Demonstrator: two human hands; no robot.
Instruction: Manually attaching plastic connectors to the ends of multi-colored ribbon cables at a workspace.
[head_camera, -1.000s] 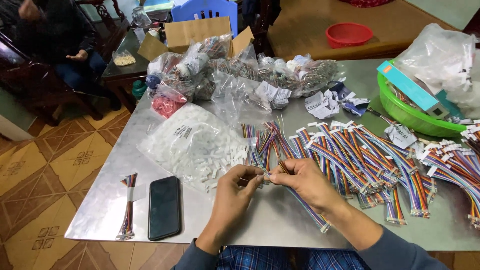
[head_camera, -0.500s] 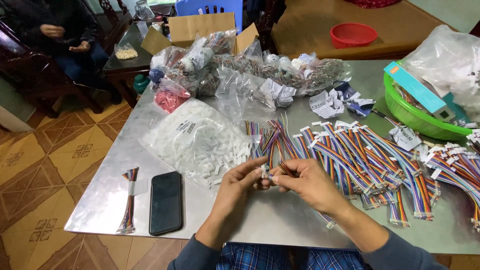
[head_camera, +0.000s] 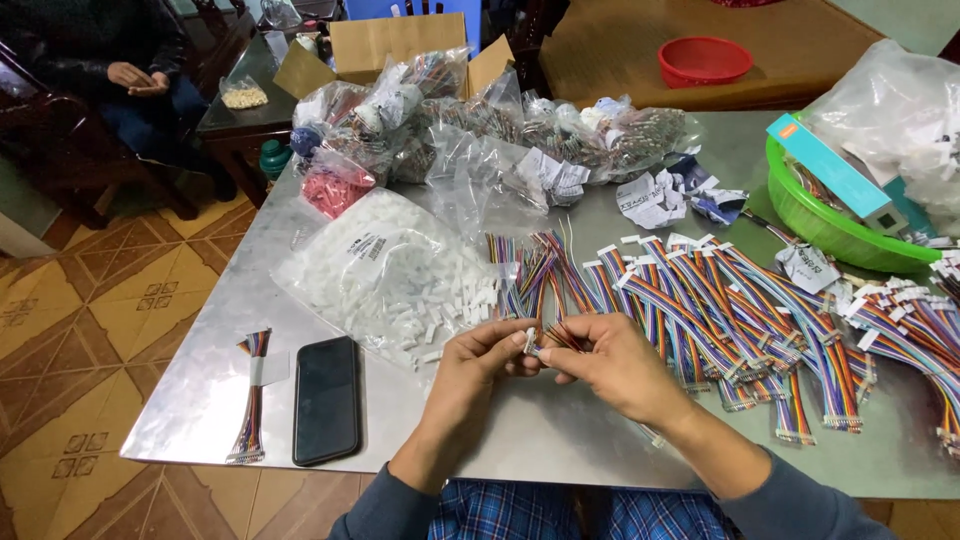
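My left hand pinches a small white plastic connector between thumb and fingertips. My right hand meets it from the right, holding the end of a rainbow-coloured ribbon wire against that connector. Both hands hover low over the grey metal table, near its front edge. Just beyond my fingers lie loose rainbow wire bundles. To the left sits a clear bag of white connectors, with some spilled at its open end.
Many taped rainbow wire bundles cover the right side. A black phone and one bound wire bundle lie front left. Plastic bags of parts, a cardboard box, a green basket, a red bowl. A seated person far left.
My hands have drawn closer together around the connector and wire end. The view has shifted slightly; the wire no longer stretches out to the right.
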